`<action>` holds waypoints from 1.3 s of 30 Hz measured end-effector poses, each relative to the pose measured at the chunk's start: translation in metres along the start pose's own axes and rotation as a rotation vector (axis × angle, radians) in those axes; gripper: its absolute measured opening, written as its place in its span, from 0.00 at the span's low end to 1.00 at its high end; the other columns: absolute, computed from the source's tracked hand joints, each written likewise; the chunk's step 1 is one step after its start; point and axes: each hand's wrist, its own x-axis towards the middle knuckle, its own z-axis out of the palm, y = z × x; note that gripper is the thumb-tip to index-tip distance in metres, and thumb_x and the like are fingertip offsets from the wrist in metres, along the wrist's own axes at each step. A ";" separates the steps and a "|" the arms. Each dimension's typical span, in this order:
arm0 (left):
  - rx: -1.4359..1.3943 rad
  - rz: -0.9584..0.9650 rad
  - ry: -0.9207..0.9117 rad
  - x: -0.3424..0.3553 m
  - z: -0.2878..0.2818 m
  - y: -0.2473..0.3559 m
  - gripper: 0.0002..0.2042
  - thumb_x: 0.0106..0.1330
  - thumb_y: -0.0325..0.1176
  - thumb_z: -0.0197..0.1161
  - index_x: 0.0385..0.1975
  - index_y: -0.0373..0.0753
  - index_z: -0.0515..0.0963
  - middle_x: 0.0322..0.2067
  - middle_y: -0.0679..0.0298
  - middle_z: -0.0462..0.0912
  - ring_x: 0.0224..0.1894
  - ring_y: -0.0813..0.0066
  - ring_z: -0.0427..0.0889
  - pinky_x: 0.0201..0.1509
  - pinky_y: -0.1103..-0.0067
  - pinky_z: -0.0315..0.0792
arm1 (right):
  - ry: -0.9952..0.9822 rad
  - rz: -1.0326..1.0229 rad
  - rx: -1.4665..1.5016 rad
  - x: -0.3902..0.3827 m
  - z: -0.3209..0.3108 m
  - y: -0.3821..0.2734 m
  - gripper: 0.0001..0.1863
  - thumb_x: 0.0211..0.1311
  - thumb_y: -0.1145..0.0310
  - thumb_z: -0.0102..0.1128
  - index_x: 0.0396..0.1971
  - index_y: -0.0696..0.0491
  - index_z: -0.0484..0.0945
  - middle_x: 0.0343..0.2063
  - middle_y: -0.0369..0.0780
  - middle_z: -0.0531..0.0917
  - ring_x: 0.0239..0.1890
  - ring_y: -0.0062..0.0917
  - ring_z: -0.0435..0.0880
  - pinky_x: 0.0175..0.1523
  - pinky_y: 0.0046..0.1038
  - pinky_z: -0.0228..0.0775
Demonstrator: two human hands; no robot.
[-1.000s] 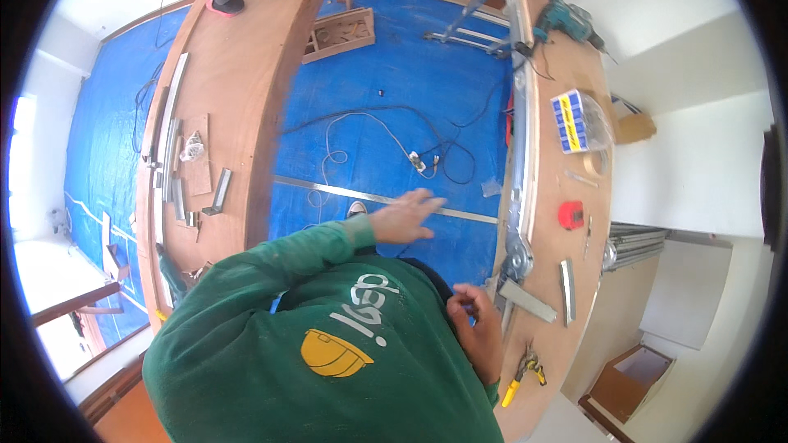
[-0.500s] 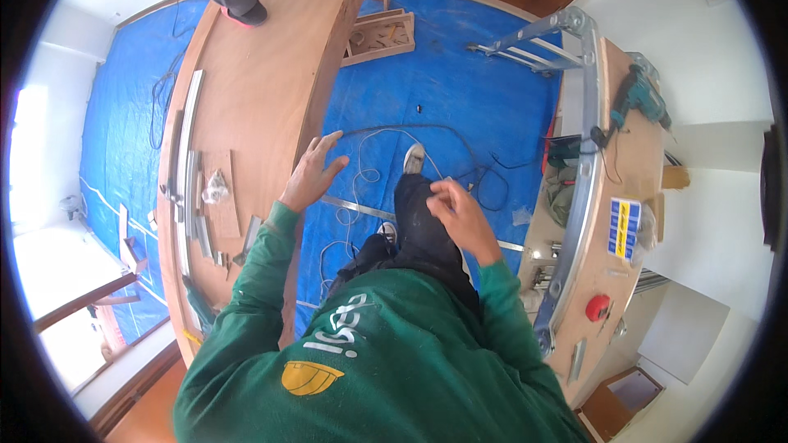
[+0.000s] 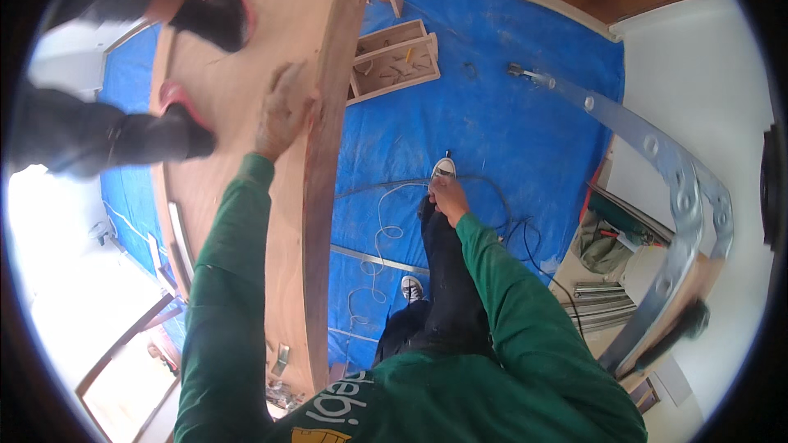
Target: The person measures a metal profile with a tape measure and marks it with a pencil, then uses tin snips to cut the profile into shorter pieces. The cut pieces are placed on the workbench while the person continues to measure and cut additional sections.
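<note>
My left hand is at the top of the long plywood platform, beside its inner edge, fingers apart and blurred. Whether it presses on the wood is unclear. My right hand is curled in front of my dark trouser leg, above my shoe; what it holds, if anything, is too small to tell. Another person's feet, in black socks and red footwear, stand on the platform close by my left hand.
A blue sheet covers the floor, with cables and a metal strip. A wooden tray holds small items. A folding aluminium ladder lies at the right, above metal rods. A white wall stands beyond.
My left hand has moved forward and up along the platform. My right hand has moved forward. The other person's feet appear nearer and lower. My view has shifted forward.
</note>
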 end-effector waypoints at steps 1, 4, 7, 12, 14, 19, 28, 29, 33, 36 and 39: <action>0.015 0.007 -0.011 0.029 0.012 -0.010 0.32 0.80 0.48 0.71 0.77 0.35 0.76 0.71 0.44 0.79 0.76 0.42 0.75 0.81 0.57 0.67 | 0.051 -0.115 -0.091 0.052 0.005 0.014 0.13 0.80 0.63 0.66 0.53 0.55 0.88 0.43 0.45 0.90 0.43 0.34 0.90 0.45 0.40 0.82; 0.203 0.000 -0.068 0.086 0.034 -0.031 0.32 0.78 0.50 0.73 0.76 0.38 0.78 0.73 0.46 0.76 0.79 0.43 0.72 0.82 0.52 0.64 | -0.056 -0.359 -0.453 0.148 -0.001 -0.028 0.21 0.79 0.60 0.65 0.63 0.55 0.85 0.52 0.54 0.89 0.55 0.48 0.89 0.60 0.46 0.83; 0.225 0.007 -0.105 0.093 0.040 -0.040 0.33 0.77 0.50 0.74 0.76 0.39 0.78 0.73 0.45 0.75 0.80 0.39 0.69 0.82 0.50 0.63 | -0.143 -0.430 -0.690 0.242 0.003 -0.081 0.30 0.79 0.58 0.63 0.76 0.51 0.76 0.64 0.58 0.84 0.67 0.54 0.83 0.70 0.50 0.80; 0.117 -0.006 -0.158 0.096 0.045 -0.053 0.35 0.78 0.53 0.72 0.77 0.38 0.76 0.76 0.45 0.66 0.82 0.34 0.64 0.84 0.44 0.62 | -0.074 -0.436 -0.930 0.423 0.042 -0.109 0.39 0.80 0.62 0.58 0.88 0.43 0.59 0.82 0.57 0.63 0.79 0.57 0.71 0.76 0.66 0.70; 0.178 -0.027 -0.215 0.088 0.032 -0.050 0.33 0.77 0.54 0.72 0.75 0.39 0.78 0.77 0.45 0.64 0.83 0.35 0.61 0.84 0.44 0.65 | -0.105 -0.362 -0.950 0.465 0.058 -0.136 0.40 0.79 0.64 0.55 0.89 0.43 0.58 0.83 0.57 0.63 0.81 0.58 0.69 0.79 0.65 0.68; 0.408 0.012 -0.408 0.069 0.009 -0.059 0.46 0.76 0.71 0.58 0.84 0.46 0.57 0.79 0.41 0.56 0.87 0.29 0.52 0.89 0.39 0.58 | -0.132 -0.261 -1.042 0.567 0.063 -0.150 0.39 0.82 0.61 0.49 0.90 0.44 0.56 0.85 0.56 0.61 0.82 0.56 0.69 0.81 0.59 0.67; 0.297 0.004 -0.406 0.070 0.005 -0.063 0.44 0.76 0.69 0.59 0.84 0.49 0.58 0.79 0.46 0.57 0.86 0.29 0.54 0.88 0.40 0.61 | 0.048 -0.409 -1.015 0.626 0.098 -0.132 0.35 0.79 0.59 0.54 0.82 0.55 0.67 0.78 0.59 0.73 0.77 0.55 0.76 0.80 0.49 0.72; 0.293 0.005 -0.409 0.071 0.005 -0.062 0.44 0.77 0.69 0.59 0.84 0.50 0.58 0.79 0.46 0.58 0.86 0.29 0.54 0.88 0.40 0.61 | 0.050 -0.407 -0.995 0.626 0.098 -0.126 0.34 0.79 0.59 0.54 0.80 0.56 0.68 0.77 0.59 0.74 0.76 0.54 0.77 0.79 0.48 0.72; 0.274 0.044 -0.406 0.072 0.007 -0.063 0.42 0.78 0.68 0.59 0.84 0.50 0.60 0.79 0.49 0.59 0.85 0.30 0.55 0.87 0.41 0.63 | 0.082 -0.361 -0.898 0.631 0.081 -0.093 0.31 0.78 0.59 0.56 0.74 0.58 0.74 0.73 0.60 0.78 0.74 0.53 0.79 0.77 0.47 0.74; 0.264 0.096 -0.401 0.076 0.005 -0.062 0.41 0.79 0.67 0.59 0.84 0.51 0.61 0.79 0.51 0.60 0.85 0.30 0.56 0.87 0.41 0.64 | 0.101 -0.276 -0.766 0.640 0.079 -0.083 0.28 0.78 0.59 0.58 0.70 0.60 0.78 0.71 0.60 0.81 0.72 0.52 0.81 0.76 0.45 0.75; 0.265 0.095 -0.370 0.074 0.000 -0.057 0.40 0.79 0.66 0.59 0.84 0.51 0.62 0.78 0.52 0.61 0.84 0.30 0.57 0.87 0.41 0.65 | 0.090 -0.273 -0.686 0.637 0.086 -0.096 0.24 0.75 0.57 0.61 0.59 0.61 0.83 0.60 0.58 0.84 0.63 0.51 0.85 0.68 0.46 0.77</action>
